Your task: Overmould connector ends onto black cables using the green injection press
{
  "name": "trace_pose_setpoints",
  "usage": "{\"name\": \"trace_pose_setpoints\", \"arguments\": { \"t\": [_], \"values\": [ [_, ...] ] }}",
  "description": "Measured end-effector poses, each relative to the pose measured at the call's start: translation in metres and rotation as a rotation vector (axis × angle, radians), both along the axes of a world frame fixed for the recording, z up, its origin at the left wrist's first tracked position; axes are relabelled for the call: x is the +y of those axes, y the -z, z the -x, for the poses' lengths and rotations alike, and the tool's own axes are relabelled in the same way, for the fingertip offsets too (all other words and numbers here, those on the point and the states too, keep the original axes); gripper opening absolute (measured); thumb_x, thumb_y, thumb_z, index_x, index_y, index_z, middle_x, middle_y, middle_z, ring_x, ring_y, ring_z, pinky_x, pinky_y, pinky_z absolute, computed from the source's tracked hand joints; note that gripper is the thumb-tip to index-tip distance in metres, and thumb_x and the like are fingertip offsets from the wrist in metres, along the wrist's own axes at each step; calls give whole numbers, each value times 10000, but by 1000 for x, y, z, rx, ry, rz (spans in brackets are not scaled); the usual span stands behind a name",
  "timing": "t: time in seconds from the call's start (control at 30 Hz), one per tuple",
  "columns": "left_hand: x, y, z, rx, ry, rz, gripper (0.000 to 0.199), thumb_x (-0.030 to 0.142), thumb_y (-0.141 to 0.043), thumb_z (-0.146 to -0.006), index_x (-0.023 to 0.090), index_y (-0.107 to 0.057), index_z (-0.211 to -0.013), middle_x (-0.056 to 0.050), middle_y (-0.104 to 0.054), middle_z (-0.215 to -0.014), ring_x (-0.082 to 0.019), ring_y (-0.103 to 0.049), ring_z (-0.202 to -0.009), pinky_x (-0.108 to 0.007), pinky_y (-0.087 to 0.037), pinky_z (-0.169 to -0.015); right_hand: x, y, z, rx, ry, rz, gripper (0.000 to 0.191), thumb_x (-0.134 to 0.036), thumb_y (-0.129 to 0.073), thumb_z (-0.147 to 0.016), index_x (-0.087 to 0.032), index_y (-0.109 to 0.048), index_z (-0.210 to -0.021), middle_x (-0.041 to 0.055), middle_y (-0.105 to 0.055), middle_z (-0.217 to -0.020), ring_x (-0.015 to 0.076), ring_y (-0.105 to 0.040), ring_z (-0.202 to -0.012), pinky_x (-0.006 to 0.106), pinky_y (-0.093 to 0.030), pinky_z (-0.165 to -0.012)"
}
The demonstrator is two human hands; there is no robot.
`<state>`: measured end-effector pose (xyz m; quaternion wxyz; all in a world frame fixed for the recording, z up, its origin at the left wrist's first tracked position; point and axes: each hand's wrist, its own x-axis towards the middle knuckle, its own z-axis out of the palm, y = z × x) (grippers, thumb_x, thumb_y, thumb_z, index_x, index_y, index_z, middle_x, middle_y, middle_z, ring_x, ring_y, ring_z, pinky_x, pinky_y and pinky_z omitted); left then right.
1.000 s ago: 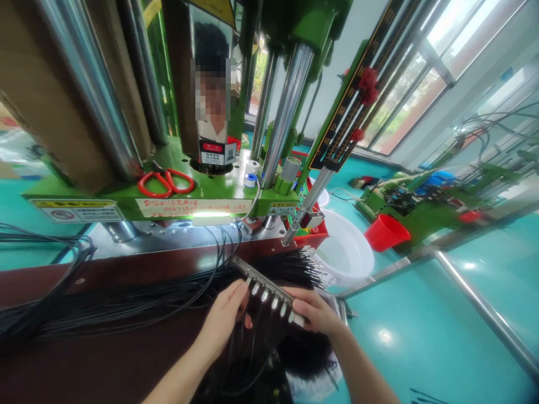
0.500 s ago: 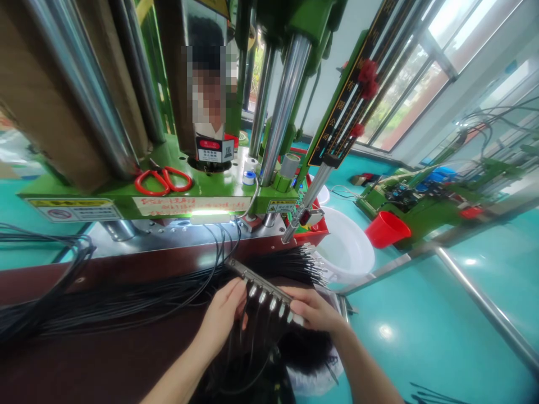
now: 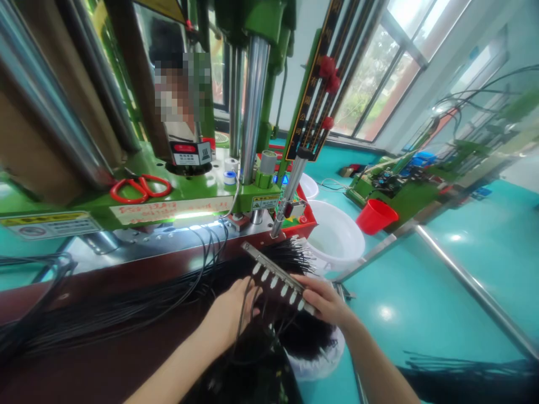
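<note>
Obscuring metal bar (image 3: 274, 269) partly: right hand (image 3: 325, 303)

The person's bare left hand (image 3: 233, 308) joins a slim, bare left forearm (image 3: 177, 356) that widens from a narrow wrist toward the lower edge of the view. The bare right hand (image 3: 326, 298) likewise runs into a slender, bare right forearm (image 3: 374, 350), smooth in outline. Any sleeves lie outside the view, and the fingernails are too small to make out. A pale, open-necked cloth garment (image 3: 180, 130) shows in a mirror-like surface, apparently the same person's reflection, its finer details blurred.
</note>
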<state>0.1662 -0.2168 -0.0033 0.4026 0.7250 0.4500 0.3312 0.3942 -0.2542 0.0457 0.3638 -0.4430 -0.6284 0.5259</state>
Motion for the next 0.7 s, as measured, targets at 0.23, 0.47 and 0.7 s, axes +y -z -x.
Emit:
{"name": "trace_pose_setpoints", "arguments": {
  "t": [0.23, 0.47, 0.7],
  "values": [
    [34, 0, -16, 356, 90, -223, 289, 361, -335, -820, 207, -546, -942, -92, -607, -841, -231, -575, -731, -327, -401, -662, -9, -10, 5, 21, 83, 120, 499, -446, -500, -795, -117, -510, -1171, -42, -423, -549, 30, -308, -388, 158, -212, -324],
    [56, 8, -16, 447, 56, -278, 213, 230, -347, -810, 165, -544, -860, -83, -558, -898, -177, -579, -748, -284, -419, -701, 8, -13, 2, 50, 145, 270, 472, -438, -541, -764, -155, -542, -1142, -67, -381, -529, 11, -279, -350, 142, -168, -281],
    [43, -26, 26, 289, 40, -152, 190, 230, -378, -790, 186, -518, -911, -64, -596, -901, -188, -568, -824, -330, -432, -775, 49, -19, -6, -134, -49, 280, 399, -364, -563, -752, -198, -560, -1115, -56, -423, -579, 15, -289, -388, 139, -185, -307]
  ]
}}
